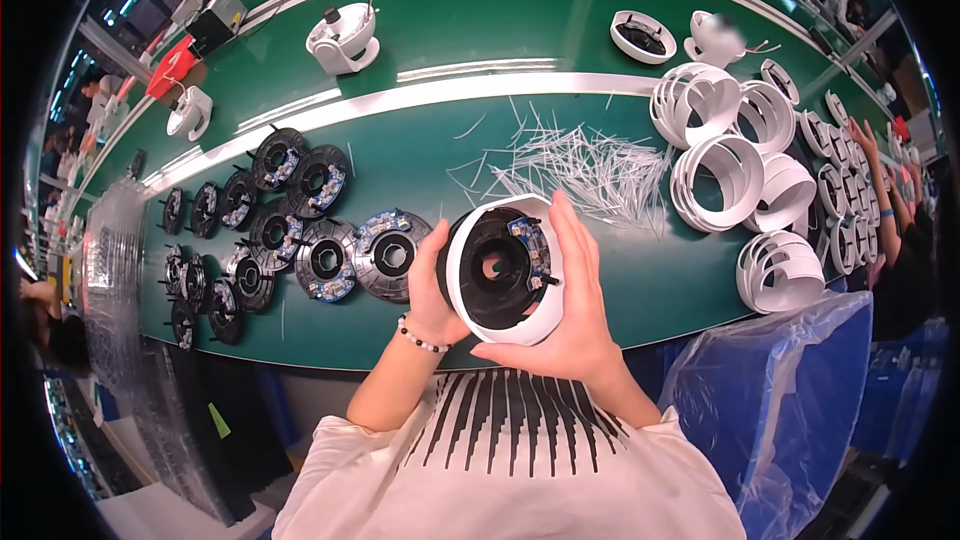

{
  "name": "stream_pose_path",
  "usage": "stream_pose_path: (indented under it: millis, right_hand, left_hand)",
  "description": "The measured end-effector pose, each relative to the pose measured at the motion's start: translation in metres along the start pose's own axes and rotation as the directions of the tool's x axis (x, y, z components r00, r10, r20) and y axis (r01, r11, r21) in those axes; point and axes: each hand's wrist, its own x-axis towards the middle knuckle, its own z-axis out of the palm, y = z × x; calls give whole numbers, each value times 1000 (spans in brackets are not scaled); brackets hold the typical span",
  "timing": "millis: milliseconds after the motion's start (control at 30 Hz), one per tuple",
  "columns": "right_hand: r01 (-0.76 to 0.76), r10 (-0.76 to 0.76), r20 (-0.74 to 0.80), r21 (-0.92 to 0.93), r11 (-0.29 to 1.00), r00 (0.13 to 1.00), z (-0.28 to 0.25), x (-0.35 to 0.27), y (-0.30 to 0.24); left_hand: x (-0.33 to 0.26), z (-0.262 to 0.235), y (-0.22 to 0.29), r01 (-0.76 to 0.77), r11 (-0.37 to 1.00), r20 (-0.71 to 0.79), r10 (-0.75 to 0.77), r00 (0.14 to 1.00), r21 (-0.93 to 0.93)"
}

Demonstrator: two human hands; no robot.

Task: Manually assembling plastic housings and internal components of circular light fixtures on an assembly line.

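In front of my chest, near the near edge of the green table (670, 285), I hold a white ring-shaped housing (525, 332) with a black disc (478, 292) inside. My left hand (432, 295) clamps its left side, thumb pointing far; my right hand (575, 315) grips the right, fingers together and reaching far, thumb along the near rim.

Left hand (432, 292) partly hidden behind white ring (546, 316), white device (708, 42) blurred at top
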Motion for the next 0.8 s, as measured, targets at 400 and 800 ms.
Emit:
stream_pose_path:
  millis: [400, 800]
  right_hand:
    - [34, -34, 14, -13, 999, 999, -2, -1, -6]
    - [134, -150, 190, 93, 987, 970, -18, 13, 20]
  left_hand:
    - [-3, 24, -7, -130, 983, -68, 139, 988, 133]
    - [0, 21, -6, -107, 977, -34, 115, 993, 183]
